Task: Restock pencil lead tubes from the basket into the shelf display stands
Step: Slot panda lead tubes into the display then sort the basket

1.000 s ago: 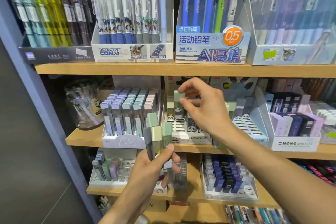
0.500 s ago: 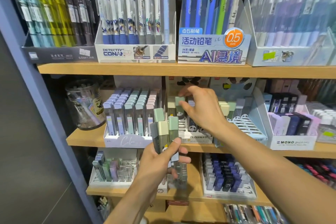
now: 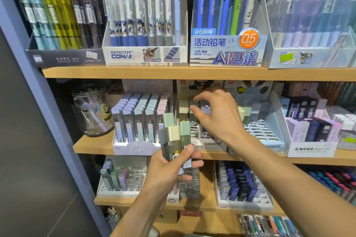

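My left hand (image 3: 167, 171) grips a bunch of clear lead tubes (image 3: 174, 131) with green and cream caps, held upright in front of the middle shelf. My right hand (image 3: 219, 119) reaches into the white panda display stand (image 3: 212, 145). Its thumb and forefinger pinch the cap of a green-capped tube (image 3: 193, 106) standing in a back slot, next to a cream-capped tube (image 3: 183, 107). The front slots of that stand are open holes. The basket is out of view.
A pastel lead stand (image 3: 134, 146) and a clear jar (image 3: 92, 109) sit to the left, a pale blue panda stand (image 3: 264, 132) and a MONO box (image 3: 312, 148) to the right. Mechanical pencil boxes (image 3: 144, 54) fill the shelf above. More lead stands (image 3: 242, 184) sit below.
My right hand has lowered the green-capped tube from above the panda stand down into a back slot. My left hand with its tubes has risen slightly.
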Tool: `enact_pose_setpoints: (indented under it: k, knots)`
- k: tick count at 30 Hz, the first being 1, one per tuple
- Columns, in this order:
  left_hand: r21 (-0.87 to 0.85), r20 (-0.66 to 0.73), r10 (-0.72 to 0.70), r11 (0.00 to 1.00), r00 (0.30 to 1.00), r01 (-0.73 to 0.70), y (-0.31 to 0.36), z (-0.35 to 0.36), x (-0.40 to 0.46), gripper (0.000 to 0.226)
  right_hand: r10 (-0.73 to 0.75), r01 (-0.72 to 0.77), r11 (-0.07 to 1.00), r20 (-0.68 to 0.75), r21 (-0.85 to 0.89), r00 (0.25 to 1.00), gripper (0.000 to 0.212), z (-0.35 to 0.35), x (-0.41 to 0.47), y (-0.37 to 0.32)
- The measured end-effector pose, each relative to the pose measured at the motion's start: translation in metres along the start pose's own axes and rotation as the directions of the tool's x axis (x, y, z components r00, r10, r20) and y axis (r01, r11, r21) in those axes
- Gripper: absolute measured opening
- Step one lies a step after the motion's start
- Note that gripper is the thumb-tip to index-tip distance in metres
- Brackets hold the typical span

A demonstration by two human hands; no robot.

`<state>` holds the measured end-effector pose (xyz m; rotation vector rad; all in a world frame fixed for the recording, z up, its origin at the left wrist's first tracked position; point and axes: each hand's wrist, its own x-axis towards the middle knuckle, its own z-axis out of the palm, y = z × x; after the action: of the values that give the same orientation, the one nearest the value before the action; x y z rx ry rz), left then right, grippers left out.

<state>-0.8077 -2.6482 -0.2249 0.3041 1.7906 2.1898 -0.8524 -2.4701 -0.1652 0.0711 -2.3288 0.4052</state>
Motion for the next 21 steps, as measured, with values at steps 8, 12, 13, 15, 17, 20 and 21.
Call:
enact_pose_setpoints:
  k: [8,12,13,15,17,20,21]
  knots:
    - [0.002,0.049,0.016,1.0,0.999,-0.016,0.0,0.0,-0.001,0.027,0.012,-0.083,0.923,0.187,0.375,0.982,0.028,-0.024,-0.048,-0.02]
    - [0.011,0.067,0.011,1.0,0.998,-0.012,0.0,0.003,-0.002,0.028,0.065,-0.213,0.794,0.269,0.57,0.961,0.025,-0.022,-0.05,-0.016]
    - [0.015,0.065,0.008,1.0,0.998,-0.009,0.0,0.004,-0.002,0.028,0.078,-0.223,0.774,0.261,0.592,0.962,0.025,-0.023,-0.05,-0.015]
    - [0.023,0.061,0.009,1.0,0.998,-0.01,-0.001,0.004,-0.001,0.028,0.102,-0.229,0.75,0.233,0.62,0.967,0.025,-0.026,-0.047,-0.014]
    - [0.026,0.046,0.013,1.0,0.999,-0.014,-0.002,0.003,0.0,0.026,0.132,-0.218,0.744,0.18,0.631,0.975,0.025,-0.028,-0.044,-0.013]
    - [0.052,0.008,0.011,0.999,1.0,-0.011,-0.005,0.0,0.003,0.022,0.163,-0.155,0.765,0.045,0.625,0.986,0.023,-0.027,-0.036,-0.012]
    - [0.064,-0.004,0.005,0.998,1.0,-0.005,-0.007,-0.001,0.004,0.022,0.15,-0.122,0.786,0.004,0.606,0.989,0.023,-0.026,-0.033,-0.011]
